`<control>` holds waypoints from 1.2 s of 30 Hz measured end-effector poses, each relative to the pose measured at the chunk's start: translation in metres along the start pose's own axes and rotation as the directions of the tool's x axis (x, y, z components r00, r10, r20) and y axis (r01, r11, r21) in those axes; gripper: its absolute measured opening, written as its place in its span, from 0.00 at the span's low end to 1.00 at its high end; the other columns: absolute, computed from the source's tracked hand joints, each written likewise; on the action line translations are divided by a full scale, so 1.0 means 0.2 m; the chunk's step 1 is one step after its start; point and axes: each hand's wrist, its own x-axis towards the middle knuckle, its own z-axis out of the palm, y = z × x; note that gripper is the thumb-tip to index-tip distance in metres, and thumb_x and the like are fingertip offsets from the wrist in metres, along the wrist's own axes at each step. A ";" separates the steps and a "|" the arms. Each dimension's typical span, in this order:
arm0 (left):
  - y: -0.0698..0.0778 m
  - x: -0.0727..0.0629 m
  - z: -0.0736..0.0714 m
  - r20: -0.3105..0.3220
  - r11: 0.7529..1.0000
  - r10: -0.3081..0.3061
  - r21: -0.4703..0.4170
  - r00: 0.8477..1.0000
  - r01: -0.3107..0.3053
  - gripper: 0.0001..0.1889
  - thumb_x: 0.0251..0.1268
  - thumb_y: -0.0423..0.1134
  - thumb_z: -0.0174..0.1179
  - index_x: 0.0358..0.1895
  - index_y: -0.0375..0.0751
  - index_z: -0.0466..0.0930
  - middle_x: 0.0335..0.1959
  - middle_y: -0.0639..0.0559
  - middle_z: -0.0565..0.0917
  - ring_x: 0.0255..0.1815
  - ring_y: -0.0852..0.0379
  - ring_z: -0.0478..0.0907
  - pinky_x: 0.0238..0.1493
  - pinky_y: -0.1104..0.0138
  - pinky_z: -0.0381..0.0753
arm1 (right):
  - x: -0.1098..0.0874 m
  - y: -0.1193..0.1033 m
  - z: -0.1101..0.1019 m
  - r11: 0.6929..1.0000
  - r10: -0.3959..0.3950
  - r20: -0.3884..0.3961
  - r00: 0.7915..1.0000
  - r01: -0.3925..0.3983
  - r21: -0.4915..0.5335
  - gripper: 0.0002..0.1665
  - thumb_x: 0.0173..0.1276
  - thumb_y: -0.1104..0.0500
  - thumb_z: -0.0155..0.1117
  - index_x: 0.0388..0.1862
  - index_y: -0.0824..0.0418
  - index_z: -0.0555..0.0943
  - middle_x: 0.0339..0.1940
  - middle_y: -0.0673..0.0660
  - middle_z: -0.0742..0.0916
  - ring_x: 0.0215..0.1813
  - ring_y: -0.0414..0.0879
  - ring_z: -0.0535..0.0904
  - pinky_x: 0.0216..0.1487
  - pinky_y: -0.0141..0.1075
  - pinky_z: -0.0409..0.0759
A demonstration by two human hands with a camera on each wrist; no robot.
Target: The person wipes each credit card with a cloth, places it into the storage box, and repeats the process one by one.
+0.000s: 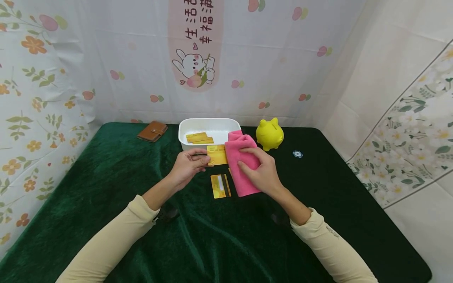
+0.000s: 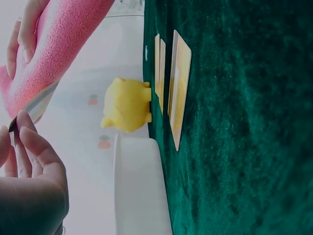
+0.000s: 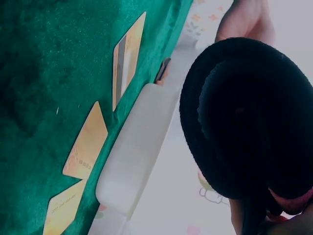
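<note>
My left hand (image 1: pixel 185 167) pinches a yellow bank card (image 1: pixel 216 155) by its left end between thumb and fingers, raised above the table. My right hand (image 1: pixel 262 171) grips a folded pink cloth (image 1: pixel 244 184), which covers the card's right end. Below them a second bank card (image 1: pixel 220 186) lies with its dark stripe up. The right wrist view has this striped card (image 3: pixel 129 61) on the green cover, plus two more cards (image 3: pixel 87 142) that the cloth mostly hides from the head view. There the cloth's underside looks almost black.
A white plastic tray (image 1: pixel 226 133) holding several yellow cards (image 1: pixel 199 137) stands just behind the hands. At the back left lies a brown wallet (image 1: pixel 153 131). A yellow piggy bank (image 1: pixel 269 134) and a poker chip (image 1: pixel 297 154) are on the right. Green velvet (image 1: pixel 116 188) covers the table.
</note>
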 end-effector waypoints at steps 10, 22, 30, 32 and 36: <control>-0.01 0.00 0.01 -0.027 1.000 -0.002 -0.024 1.000 0.001 0.06 0.71 0.29 0.59 0.47 0.38 0.79 0.37 0.54 0.88 0.35 0.59 0.85 0.36 0.69 0.80 | 0.01 -0.02 0.06 0.999 -0.027 0.010 1.000 0.027 0.020 0.20 0.62 0.65 0.72 0.53 0.62 0.80 0.50 0.58 0.84 0.45 0.49 0.81 0.42 0.39 0.84; -0.01 -0.01 0.02 -0.031 0.998 0.013 -0.053 0.999 -0.014 0.06 0.70 0.27 0.58 0.42 0.42 0.80 0.33 0.57 0.88 0.36 0.60 0.84 0.39 0.68 0.81 | 0.03 -0.07 0.12 0.997 -0.021 0.035 0.999 0.018 0.079 0.22 0.61 0.65 0.73 0.55 0.61 0.80 0.52 0.58 0.83 0.47 0.50 0.81 0.42 0.41 0.84; 0.00 -0.01 0.02 -0.040 0.996 0.007 -0.084 0.999 -0.011 0.08 0.72 0.26 0.56 0.42 0.44 0.80 0.34 0.57 0.88 0.36 0.61 0.84 0.41 0.69 0.82 | 0.04 -0.09 0.15 0.991 -0.028 0.046 0.999 0.022 0.131 0.22 0.62 0.65 0.73 0.55 0.63 0.80 0.53 0.60 0.83 0.47 0.52 0.82 0.41 0.42 0.84; 0.00 -0.01 0.02 -0.055 0.995 -0.003 -0.095 0.998 -0.003 0.07 0.72 0.27 0.55 0.44 0.43 0.80 0.34 0.57 0.88 0.36 0.61 0.84 0.42 0.69 0.82 | 0.04 -0.10 0.15 0.990 -0.026 0.054 0.998 0.018 0.143 0.22 0.61 0.66 0.73 0.55 0.63 0.80 0.53 0.61 0.83 0.46 0.53 0.82 0.41 0.41 0.84; -0.01 0.00 0.02 -0.093 0.991 -0.030 -0.129 0.995 0.018 0.08 0.73 0.27 0.55 0.44 0.43 0.80 0.34 0.56 0.88 0.36 0.61 0.83 0.41 0.70 0.82 | 0.03 -0.10 0.16 0.989 -0.009 0.075 0.997 -0.002 0.148 0.22 0.61 0.66 0.73 0.55 0.64 0.80 0.52 0.61 0.83 0.45 0.53 0.82 0.41 0.40 0.84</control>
